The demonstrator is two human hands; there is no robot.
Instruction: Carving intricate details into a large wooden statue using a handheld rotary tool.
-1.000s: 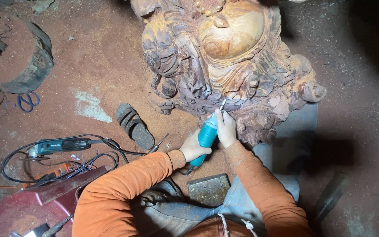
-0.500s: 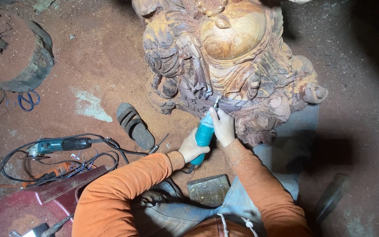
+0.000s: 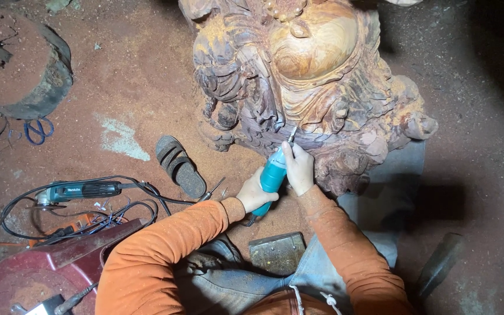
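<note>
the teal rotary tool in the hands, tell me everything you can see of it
The teal rotary tool is a slim handheld grinder with a smooth plastic-looking teal body and a thin metal bit at its nose. It lies tilted, bit up and to the right, its tip against the brown wooden carving. The left hand grips its rear end; the right hand pinches it near the front. A dark cord leaves its back.

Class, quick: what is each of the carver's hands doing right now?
Left hand: closed around the rear of the teal rotary tool.
Right hand: closed on the tool's front, near the wooden carving.
</note>
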